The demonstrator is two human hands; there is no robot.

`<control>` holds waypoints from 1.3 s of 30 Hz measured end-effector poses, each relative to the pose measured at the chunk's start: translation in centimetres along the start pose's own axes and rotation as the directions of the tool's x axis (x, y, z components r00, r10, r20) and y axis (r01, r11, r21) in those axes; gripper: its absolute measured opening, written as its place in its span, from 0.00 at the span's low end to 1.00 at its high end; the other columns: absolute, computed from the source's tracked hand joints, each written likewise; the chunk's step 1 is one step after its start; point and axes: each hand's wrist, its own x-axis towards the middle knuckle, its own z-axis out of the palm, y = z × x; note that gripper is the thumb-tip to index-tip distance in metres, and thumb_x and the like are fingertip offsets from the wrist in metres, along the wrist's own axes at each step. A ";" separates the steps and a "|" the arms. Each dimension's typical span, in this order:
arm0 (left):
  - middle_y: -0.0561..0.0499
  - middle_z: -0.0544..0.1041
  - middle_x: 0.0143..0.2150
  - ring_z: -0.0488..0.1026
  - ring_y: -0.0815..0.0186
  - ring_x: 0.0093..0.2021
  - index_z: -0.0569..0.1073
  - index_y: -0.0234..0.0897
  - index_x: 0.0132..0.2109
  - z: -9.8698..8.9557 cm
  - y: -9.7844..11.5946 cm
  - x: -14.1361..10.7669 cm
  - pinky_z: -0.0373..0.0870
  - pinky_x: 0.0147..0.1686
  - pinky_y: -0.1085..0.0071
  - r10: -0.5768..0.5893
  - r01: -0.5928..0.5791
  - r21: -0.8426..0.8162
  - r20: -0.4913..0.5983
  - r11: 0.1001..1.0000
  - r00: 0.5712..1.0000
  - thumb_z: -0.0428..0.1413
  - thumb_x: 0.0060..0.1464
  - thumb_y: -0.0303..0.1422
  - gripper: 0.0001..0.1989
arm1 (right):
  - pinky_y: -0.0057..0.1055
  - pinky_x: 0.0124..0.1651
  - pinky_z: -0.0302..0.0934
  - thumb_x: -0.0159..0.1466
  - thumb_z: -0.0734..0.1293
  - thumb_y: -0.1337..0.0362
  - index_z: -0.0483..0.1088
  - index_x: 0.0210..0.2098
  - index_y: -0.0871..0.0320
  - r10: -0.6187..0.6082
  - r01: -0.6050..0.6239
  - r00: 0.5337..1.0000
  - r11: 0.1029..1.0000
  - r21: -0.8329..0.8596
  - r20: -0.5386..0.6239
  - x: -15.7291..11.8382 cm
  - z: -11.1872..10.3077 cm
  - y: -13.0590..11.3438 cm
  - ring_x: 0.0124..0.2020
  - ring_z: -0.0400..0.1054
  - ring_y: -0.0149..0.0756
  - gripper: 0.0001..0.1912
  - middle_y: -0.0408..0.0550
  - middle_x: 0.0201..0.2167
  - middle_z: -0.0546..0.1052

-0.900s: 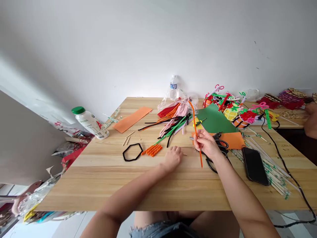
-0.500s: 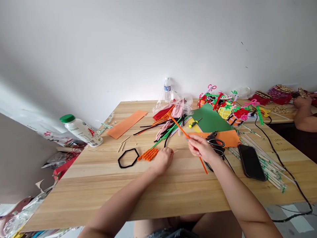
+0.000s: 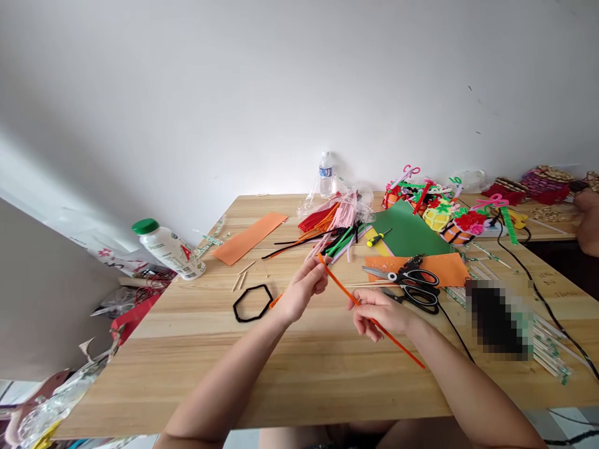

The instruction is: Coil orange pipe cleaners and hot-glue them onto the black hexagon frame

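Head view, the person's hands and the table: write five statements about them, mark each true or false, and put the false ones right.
1. The left hand and the right hand are both on the orange pipe cleaner. True.
2. The black loop lies to the right of the right hand. False: it lies to the left of the left hand.
3. Scissors lie partly over a piece of orange paper. True.
4. The white bottle has a red cap. False: its cap is green.
5. A clear water bottle stands near the wall. True.
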 end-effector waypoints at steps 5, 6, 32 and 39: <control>0.58 0.61 0.23 0.57 0.74 0.24 0.73 0.32 0.38 0.1 0.0 -0.8 0.56 0.25 0.75 0.098 -0.093 0.266 -0.005 0.960 0.995 0.58 0.52 0.50 0.22 | 0.28 0.31 0.67 0.62 0.67 0.53 0.65 0.39 0.61 -0.140 0.138 0.988 0.990 0.040 0.058 0.2 0.6 -1.0 0.27 0.74 0.30 0.17 0.47 0.34 0.75; 0.56 0.64 0.24 0.60 0.73 0.25 0.74 0.32 0.38 0.3 0.1 -1.0 0.60 0.27 0.74 0.102 -0.109 0.288 0.038 0.951 0.994 0.58 0.52 0.50 0.22 | 0.30 0.35 0.68 0.61 0.67 0.50 0.66 0.39 0.62 -0.198 0.195 0.979 0.978 0.073 0.048 0.3 0.9 -1.5 0.30 0.74 0.31 0.19 0.48 0.37 0.75; 0.50 0.71 0.32 0.68 0.68 0.34 0.69 0.35 0.43 2.3 1.9 -4.9 0.66 0.35 0.71 0.187 -0.198 0.358 0.064 0.913 0.980 0.55 0.58 0.44 0.15 | 0.27 0.30 0.52 0.71 0.55 0.57 0.62 0.34 0.56 -0.496 0.313 0.865 0.650 -0.693 -0.075 -3.1 3.4 -6.4 0.25 0.58 0.29 0.13 0.39 0.23 0.65; 0.52 0.70 0.28 0.71 0.68 0.30 0.66 0.35 0.43 2.8 2.5 -5.5 0.67 0.32 0.71 0.080 -0.152 0.305 0.236 0.940 0.969 0.49 0.63 0.40 0.12 | 0.26 0.31 0.57 0.71 0.53 0.52 0.72 0.32 0.59 -0.305 0.280 0.951 0.766 -0.579 0.056 -2.2 3.3 -5.9 0.27 0.64 0.30 0.24 0.43 0.26 0.72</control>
